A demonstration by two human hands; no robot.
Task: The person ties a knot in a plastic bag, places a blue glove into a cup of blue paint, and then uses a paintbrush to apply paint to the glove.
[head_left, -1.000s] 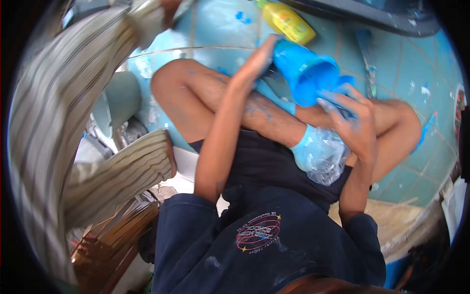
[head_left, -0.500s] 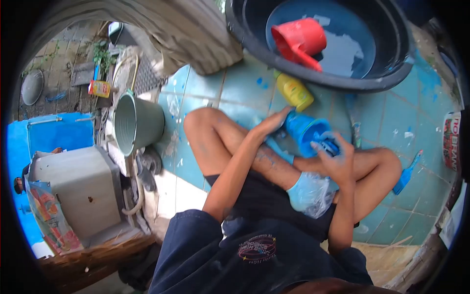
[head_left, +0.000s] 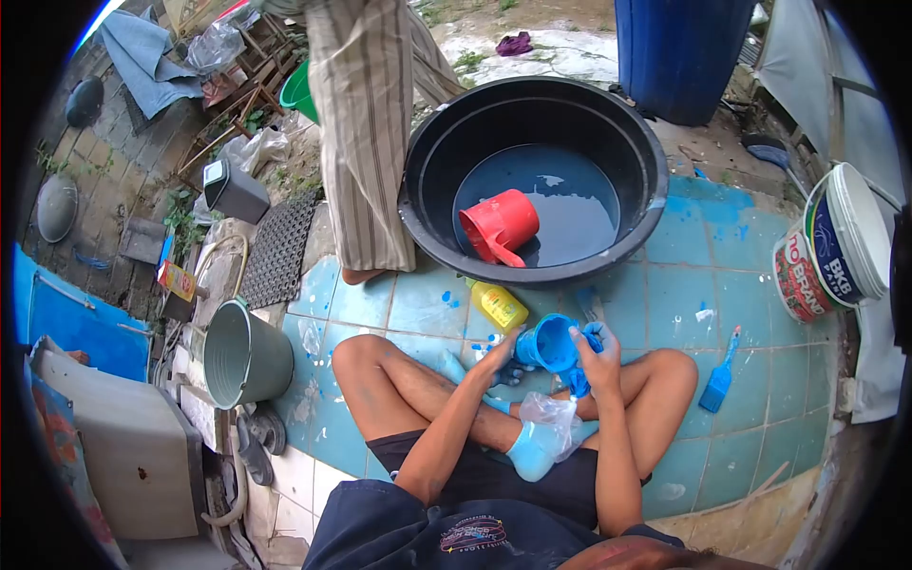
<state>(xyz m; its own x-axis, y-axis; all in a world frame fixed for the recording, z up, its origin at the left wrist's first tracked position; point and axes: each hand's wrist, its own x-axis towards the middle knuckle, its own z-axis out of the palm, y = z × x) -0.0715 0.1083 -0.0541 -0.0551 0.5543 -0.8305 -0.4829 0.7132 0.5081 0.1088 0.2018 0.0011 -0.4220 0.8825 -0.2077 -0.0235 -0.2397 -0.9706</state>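
Observation:
My left hand is wrapped round the side of a small blue paint-coated cup, whose open mouth faces up toward me. At the cup's right rim, my right hand is closed on a crumpled blue cloth, part of which hangs down. Blue paint stains the fingers. Just behind the cup lies a yellow bottle. A clear plastic bag rests over the light-blue sock on my foot, below the cup.
A large black tub holds water and a red dipper. Beside it stands a person in striped trousers. A grey-green bucket is at left. On the right are a blue brush and stacked paint pails.
The view has shifted, showing more ground ahead and the pails. The cup's mouth has turned more upward, and the blue cloth now hangs outside it from my right hand.

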